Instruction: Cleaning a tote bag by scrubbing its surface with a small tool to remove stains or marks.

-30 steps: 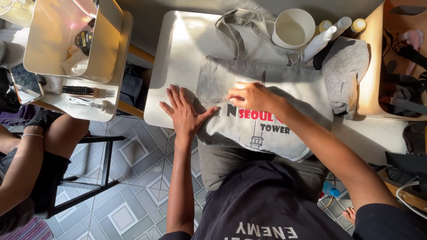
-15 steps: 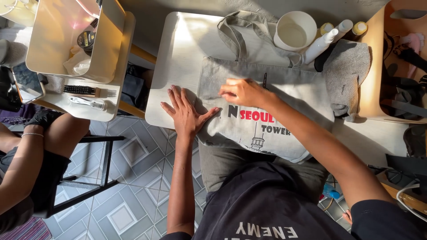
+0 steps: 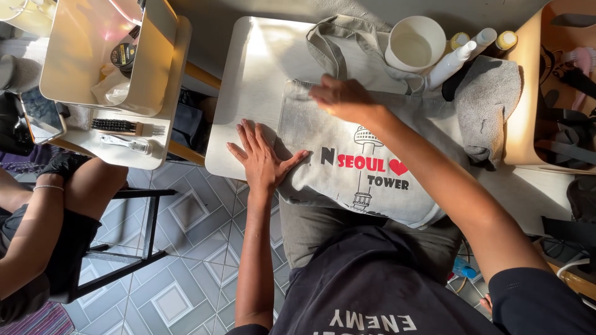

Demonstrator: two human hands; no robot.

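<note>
The left hand [image 3: 264, 158] is lying flat and fully open, fingers spread, pressing down on the left edge of a grey printed tote bag [image 3: 372, 155] without gripping anything. The right hand [image 3: 341, 99] is resting on the upper left corner of the same bag, fingers curled downward against the cloth; whether it is pinching the fabric I cannot tell. The bag is lying spread out on a small white worktop [image 3: 248, 80], its lower edge hanging over toward the person's lap, its handles [image 3: 335, 37] trailing toward the far side. Just beyond the bag a white cup [image 3: 415, 43] is standing, with a white spray bottle [image 3: 456, 59] beside it and a grey cloth [image 3: 487, 108] to the right. Off to the left, a brush [image 3: 121, 127] is lying on a neighbouring tray table [image 3: 133, 158], and another person's arm [image 3: 31, 229] is showing at the edge.
</note>
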